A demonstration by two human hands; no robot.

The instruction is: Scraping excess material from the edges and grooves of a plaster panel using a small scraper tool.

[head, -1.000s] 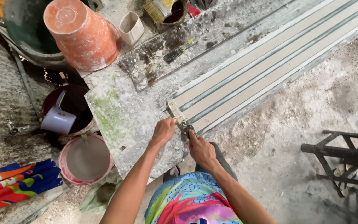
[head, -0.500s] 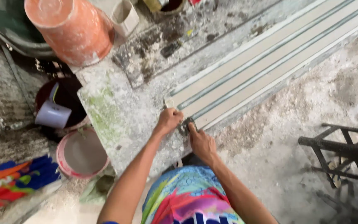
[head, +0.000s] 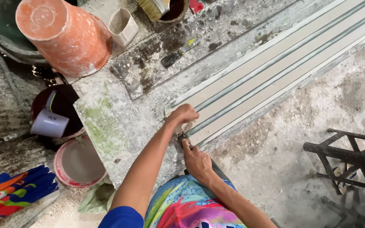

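Note:
A long pale moulding strip with grooves lies on a dusty worktable, running toward the upper right. My left hand is closed on the near end of the strip. My right hand is just below it, fingers pinched on a small dark tool at the strip's end corner. What kind of tool it is I cannot make out.
An upturned orange bucket and a small white cup stand at the table's far left. A scraper lies on the table. Left of the table are a dark bucket with a lilac jug and a pink-rimmed bucket. A black stool stands right.
My left hand has shifted up along the strip's end and closed on it. My right hand stays at the corner with the small tool. The view has moved slightly.

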